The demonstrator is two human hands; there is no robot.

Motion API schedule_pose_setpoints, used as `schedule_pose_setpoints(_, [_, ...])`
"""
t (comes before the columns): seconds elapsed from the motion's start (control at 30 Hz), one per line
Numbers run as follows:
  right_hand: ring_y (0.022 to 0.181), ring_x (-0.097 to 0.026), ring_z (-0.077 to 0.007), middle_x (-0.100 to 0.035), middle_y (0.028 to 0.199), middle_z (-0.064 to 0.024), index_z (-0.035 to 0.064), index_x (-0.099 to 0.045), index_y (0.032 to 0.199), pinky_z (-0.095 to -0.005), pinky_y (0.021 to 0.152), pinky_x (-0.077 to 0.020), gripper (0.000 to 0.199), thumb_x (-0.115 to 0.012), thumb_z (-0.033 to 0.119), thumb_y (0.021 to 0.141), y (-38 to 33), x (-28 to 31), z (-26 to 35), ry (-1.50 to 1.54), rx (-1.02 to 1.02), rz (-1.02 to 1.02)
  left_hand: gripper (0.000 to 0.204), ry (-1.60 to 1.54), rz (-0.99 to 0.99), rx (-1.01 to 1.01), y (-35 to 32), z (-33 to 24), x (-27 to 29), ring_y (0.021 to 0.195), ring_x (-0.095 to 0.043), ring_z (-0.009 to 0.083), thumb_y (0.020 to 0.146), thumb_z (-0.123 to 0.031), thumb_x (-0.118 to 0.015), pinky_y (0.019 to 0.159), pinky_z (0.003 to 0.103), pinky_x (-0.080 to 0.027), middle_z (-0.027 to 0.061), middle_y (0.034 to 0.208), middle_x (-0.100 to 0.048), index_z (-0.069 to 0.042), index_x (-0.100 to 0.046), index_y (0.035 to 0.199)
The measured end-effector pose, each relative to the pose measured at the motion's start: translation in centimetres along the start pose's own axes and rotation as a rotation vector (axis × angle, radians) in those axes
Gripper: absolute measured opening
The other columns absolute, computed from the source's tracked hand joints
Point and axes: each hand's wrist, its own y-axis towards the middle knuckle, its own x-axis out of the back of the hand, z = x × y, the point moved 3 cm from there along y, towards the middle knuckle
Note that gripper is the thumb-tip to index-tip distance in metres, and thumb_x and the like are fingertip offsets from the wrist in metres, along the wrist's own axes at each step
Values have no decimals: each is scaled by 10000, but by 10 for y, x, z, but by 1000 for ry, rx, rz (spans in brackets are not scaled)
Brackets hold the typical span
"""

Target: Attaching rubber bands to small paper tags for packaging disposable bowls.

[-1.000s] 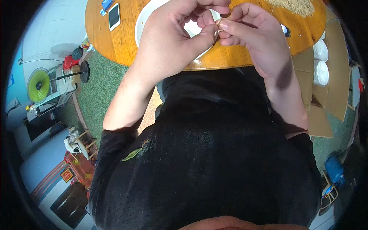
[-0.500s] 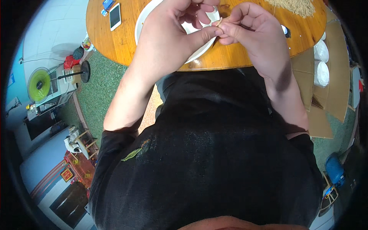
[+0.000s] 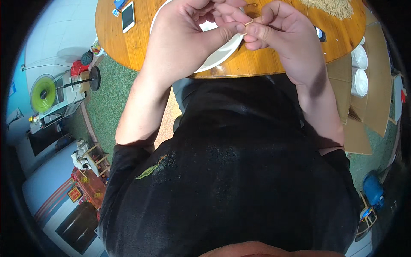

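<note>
A thin beige cord (image 3: 248,23) bends in a small loop between my two hands, above the near part of the round wooden table (image 3: 141,47). My left hand (image 3: 180,47) pinches it between thumb and fingers. From the other side, my right hand (image 3: 295,47) grips it with thumb and forefinger, the two thumb tips almost touching. Below my left hand lies a white oval dish (image 3: 224,55), mostly covered by that hand. A heap of similar beige cords (image 3: 332,8) lies at the far right of the table.
A white phone (image 3: 128,17) and a small blue packet (image 3: 120,4) lie on the table's left. A small black object (image 3: 320,34) sits beyond my right hand. Right of the table stand open cardboard (image 3: 376,81) and white rounded packs (image 3: 360,81). A green fan (image 3: 43,93) is at left.
Both hands stay over the dish, still pinching the cord. My left hand has shifted slightly left, and the cord's loop shows more clearly between the fingertips.
</note>
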Motion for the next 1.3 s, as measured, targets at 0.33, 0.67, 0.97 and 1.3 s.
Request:
schedule_pose_setpoints(0.33, [827, -761, -190, -763, 968, -135, -11, -628, 1075, -287, 770, -635, 117, -722, 24, 1016, 1, 0, -2, 200, -150, 7, 354, 89, -56, -260, -5, 5, 0, 974, -718, 120, 912, 125, -739, 918, 274, -570, 53, 1038, -729, 19, -636, 1233])
schedule_pose_setpoints(0.67, [867, -765, -201, -757, 981, -137, 0, -616, 1058, -287, 785, -630, 115, -722, 18, 1016, 2, -3, -17, 341, -132, 30, 408, -224, 100, -770, 11, 42, 1, 1016, -685, 112, 891, 78, -783, 927, 261, -547, 45, 1112, -703, 6, -632, 1264])
schedule_pose_setpoints(0.97, [854, -756, -182, -773, 1029, -177, 4, -559, 1093, -276, 777, -622, 169, -710, -7, 1017, -4, -4, -19, 266, -56, -124, 367, 62, -108, 173, -2, -1, 0, 944, -693, 103, 922, 127, -746, 855, 258, -570, 40, 1042, -708, 4, -615, 1243])
schedule_pose_setpoints(1.3, [1034, -790, -218, -777, 1134, -213, -18, -611, 1162, -277, 883, -643, 143, -684, -7, 1040, -7, -1, -28, 14, 407, -61, 313, -253, 140, -437, 7, 29, 5, 877, -685, 91, 895, 129, -758, 816, 244, -563, 33, 963, -714, 5, -639, 1156])
